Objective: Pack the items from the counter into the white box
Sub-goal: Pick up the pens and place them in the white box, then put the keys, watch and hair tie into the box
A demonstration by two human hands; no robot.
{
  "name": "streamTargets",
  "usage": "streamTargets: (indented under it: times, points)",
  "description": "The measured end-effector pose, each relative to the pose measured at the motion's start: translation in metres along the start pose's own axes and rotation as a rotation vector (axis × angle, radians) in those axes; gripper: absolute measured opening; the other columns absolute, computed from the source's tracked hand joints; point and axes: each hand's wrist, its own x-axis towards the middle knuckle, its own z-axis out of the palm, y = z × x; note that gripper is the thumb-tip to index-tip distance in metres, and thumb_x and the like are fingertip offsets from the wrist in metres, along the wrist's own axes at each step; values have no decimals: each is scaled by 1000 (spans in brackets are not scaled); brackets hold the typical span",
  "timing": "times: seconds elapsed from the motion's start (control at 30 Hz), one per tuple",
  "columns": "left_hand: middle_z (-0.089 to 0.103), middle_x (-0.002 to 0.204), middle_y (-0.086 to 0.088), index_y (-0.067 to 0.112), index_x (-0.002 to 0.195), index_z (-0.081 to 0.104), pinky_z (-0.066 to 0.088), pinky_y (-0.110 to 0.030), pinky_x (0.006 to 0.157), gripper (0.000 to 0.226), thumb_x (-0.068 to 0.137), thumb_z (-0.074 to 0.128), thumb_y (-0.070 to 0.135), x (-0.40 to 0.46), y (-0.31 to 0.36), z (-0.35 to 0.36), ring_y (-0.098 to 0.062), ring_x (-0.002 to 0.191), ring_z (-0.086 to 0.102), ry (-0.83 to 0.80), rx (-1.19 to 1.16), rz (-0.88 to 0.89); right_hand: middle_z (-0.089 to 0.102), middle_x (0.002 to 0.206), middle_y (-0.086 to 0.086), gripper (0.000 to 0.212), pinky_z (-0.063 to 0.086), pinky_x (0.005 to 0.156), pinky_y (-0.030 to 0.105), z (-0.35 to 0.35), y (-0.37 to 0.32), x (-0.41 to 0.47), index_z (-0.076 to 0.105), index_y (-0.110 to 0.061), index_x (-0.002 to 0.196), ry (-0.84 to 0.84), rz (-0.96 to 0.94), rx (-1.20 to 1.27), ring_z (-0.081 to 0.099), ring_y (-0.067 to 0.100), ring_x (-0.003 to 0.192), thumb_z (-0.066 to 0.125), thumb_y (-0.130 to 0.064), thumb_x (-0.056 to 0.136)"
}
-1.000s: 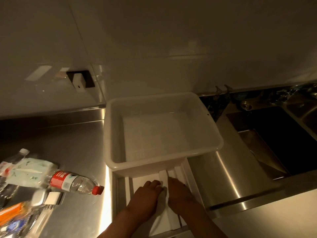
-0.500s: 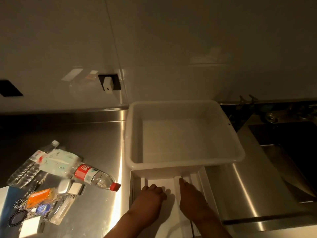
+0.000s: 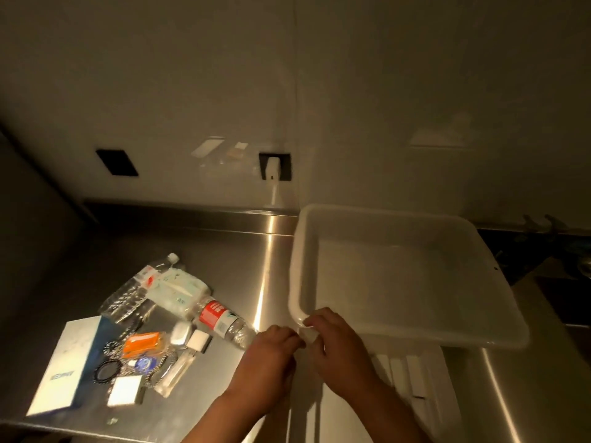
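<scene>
Stainless steel table (image 3: 204, 251) is seen under dim light, backed by a pale wall with two dark sockets. White box (image 3: 396, 276) is set on the right part of the table, tilted slightly, nothing seen inside. Left hand (image 3: 268, 356) and right hand (image 3: 335, 343) are held close together at the box's near-left corner; right fingertips (image 3: 311, 319) are touching the rim there. Left fingers are curled, just beside the rim; whether anything is gripped cannot be told. Items are piled on the left of the table, well apart from the box: a clear bottle with red label (image 3: 220, 321), a second clear bottle (image 3: 137, 289), a white packet (image 3: 176, 294) lying across them, an orange packet (image 3: 144, 343), a white carton (image 3: 67, 366), a small white square box (image 3: 124, 391), black ring-shaped bands (image 3: 107, 372). White slats (image 3: 412, 375) are seen under the box's near edge.
</scene>
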Motion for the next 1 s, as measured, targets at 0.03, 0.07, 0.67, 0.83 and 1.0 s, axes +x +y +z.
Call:
streamTargets:
  times: [0.03, 0.07, 0.67, 0.83, 1.0]
  points:
    - [63, 111, 14, 33, 112, 67, 47, -26, 87, 32, 84, 60, 20, -7, -13, -8, -10, 102, 56, 16, 9, -39, 53, 121, -17, 36, 48, 93, 25, 9, -11, 7, 63, -24, 117, -10, -16, 7, 54, 4, 109, 47, -12, 87]
    - [62, 109, 13, 32, 111, 67, 46, -27, 86, 28, 86, 58, 24, -15, -28, -14, -12, 101, 56, 29, 21, -75, 52, 120, -19, 36, 47, 92, 24, 19, -21, 14, 62, -26, 116, -30, -28, 10, 54, 2, 109, 46, -14, 86]
    - [52, 125, 9, 34, 120, 58, 48, -34, 92, 34, 86, 60, 37, -164, -253, -73, -17, 114, 51, 9, 72, -580, 44, 120, -29, 44, 42, 101, 19, 208, -126, 69, 53, -41, 121, -413, 1, -60, 48, -2, 110, 48, -18, 83]
    - [45, 131, 15, 38, 126, 53, 46, -29, 96, 50, 80, 59, 58, -187, -284, -70, -12, 116, 45, -93, 43, -569, 41, 144, -16, 58, 32, 111, 25, 247, -141, 81, 47, -35, 138, -567, -28, -129, 39, 10, 131, 55, -25, 82]
    - [47, 127, 15, 37, 129, 54, 47, -31, 94, 64, 71, 62, 64, -198, -295, -66, -12, 119, 43, -159, -27, -518, 27, 161, -6, 63, 21, 119, 37, 281, -153, 96, 40, -28, 149, -736, -131, -322, 19, 15, 148, 62, -22, 90]
